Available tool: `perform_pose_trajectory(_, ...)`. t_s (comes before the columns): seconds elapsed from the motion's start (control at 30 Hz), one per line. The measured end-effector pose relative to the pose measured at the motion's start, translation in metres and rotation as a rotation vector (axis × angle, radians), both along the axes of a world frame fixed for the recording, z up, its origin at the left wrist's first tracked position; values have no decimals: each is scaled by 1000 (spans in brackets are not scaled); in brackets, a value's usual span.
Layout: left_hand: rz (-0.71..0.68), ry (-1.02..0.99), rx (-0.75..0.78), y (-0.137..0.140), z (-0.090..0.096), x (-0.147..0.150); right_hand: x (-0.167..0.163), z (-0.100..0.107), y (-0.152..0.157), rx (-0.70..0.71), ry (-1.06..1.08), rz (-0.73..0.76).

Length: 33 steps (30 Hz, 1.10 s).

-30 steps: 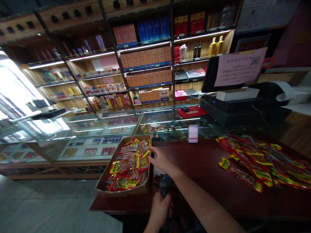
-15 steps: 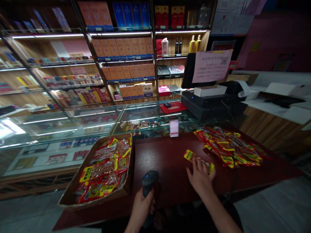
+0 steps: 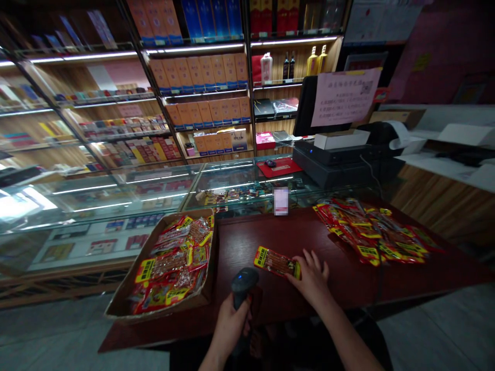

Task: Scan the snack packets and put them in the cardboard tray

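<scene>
My left hand [image 3: 231, 322] is wrapped round the handle of a dark barcode scanner [image 3: 244, 279], whose head shows a small blue light. Over the dark red tabletop, my right hand [image 3: 311, 278] pinches the right end of a snack packet [image 3: 275, 262] with yellow ends and reddish-brown sticks showing through clear plastic. The packet lies just beyond the scanner head, slightly to its right. A cardboard box [image 3: 213, 257] full of similar packets stands on the left. On the right is a loose pile of snack packets [image 3: 363, 232].
A glass display counter [image 3: 166, 190] runs behind the table [image 3: 240, 237]. On it are a red mat [image 3: 288, 166] with a mouse and a monitor [image 3: 307, 111] above a dark cash drawer [image 3: 328, 167]. A small white card [image 3: 281, 200] stands at the table's back edge. A cable hangs near the pile.
My right hand has moved left with the packet, bringing it close to the scanner, and now grips its right end rather than covering its middle. The view has shifted slightly.
</scene>
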<state>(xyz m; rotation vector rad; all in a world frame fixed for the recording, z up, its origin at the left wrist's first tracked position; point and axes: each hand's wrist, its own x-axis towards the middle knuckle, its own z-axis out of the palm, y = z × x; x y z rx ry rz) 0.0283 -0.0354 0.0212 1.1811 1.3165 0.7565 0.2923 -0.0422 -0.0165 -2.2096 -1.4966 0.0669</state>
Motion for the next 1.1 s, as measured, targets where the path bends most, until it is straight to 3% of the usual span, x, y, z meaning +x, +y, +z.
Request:
perform_pose_trajectory(0.2,-21,-51,-26,-13,20,6,-6,12,-1,177,334,238)
perform_pose_trajectory(0.3,-31,-67,-45,-19,31,5,-10,13,-5,212,275,286)
perform_pose_trajectory(0.47,-25,-53,-32,-20,36,-1,-12,6,-17,98,176,402)
perform_pose_trajectory(0.67,-73,-23,-51,-21,42,3,-20,0,-10,75,76,178)
perform_pose_trajectory(0.9,-197,6,-42,-28,52,15,-23,-2,-11,158,69,217)
perform_pose_trajectory(1.1,-218,37,-19,-31,55,20,-24,2,-12,203,73,209)
